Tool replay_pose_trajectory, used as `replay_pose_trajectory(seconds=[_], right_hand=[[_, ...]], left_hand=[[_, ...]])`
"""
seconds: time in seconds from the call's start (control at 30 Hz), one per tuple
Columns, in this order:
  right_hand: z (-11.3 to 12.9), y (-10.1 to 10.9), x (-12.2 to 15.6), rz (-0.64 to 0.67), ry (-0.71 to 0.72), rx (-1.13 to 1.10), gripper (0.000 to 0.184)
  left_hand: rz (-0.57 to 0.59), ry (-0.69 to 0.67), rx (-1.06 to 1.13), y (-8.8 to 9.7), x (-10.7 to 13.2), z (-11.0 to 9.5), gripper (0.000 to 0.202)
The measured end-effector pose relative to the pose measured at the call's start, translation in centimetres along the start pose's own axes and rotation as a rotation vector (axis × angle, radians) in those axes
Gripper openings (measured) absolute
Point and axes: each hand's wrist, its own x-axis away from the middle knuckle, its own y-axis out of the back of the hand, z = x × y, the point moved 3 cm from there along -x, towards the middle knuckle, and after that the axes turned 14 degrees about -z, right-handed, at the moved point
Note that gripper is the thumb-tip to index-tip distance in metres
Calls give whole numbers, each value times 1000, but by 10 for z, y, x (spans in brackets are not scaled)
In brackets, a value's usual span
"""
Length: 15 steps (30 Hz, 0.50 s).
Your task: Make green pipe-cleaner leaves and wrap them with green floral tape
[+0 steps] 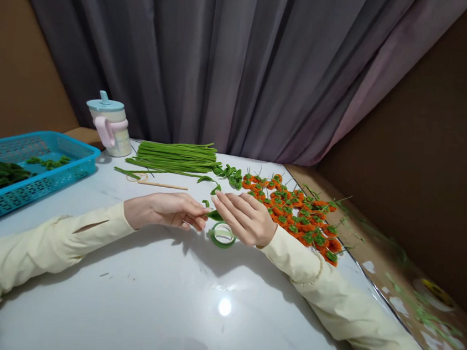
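My left hand [171, 210] is closed in a pinch on a small green fuzzy chenille-stem leaf [215, 215] above the table. My right hand [248, 218] hovers beside it, back towards me, its fingers stretched out to the left and its thumb hidden. The leaf's right end passes close to or behind these fingers, and I cannot tell whether they touch it. Under the hands lies a roll of green tape [222, 244]. Just beyond them are a few loose green leaf pieces [215, 188].
Green chenille stems [172, 156] lie bundled at the back, near a thin wooden stick [163, 185]. Looped green pieces [229, 174] and many orange-and-green fuzzy pieces [296, 212] spread rightwards. On the left stand a blue basket [60, 179] with green pieces and a lidded cup [117, 129].
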Motion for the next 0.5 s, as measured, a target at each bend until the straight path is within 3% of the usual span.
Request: replay_pose_trajectory(seconds=[0.07,0.23,0.4,0.5], right_hand=[[-5,-4,0,54,-138,-116,33],[-13,-15,1,199,-668,-575,44],[-13,-14,-1,234,-1071,-924,45],[-14,-12,-4,209,-1250,-1120,41]], left_hand=[[-81,-108,-69,1,3,-6,24],[-476,-580,-467,-1,21,-28,28],[-568,-790,-598,-4,27,-32,40],[-707,-1158,-756,7,34,-37,40]])
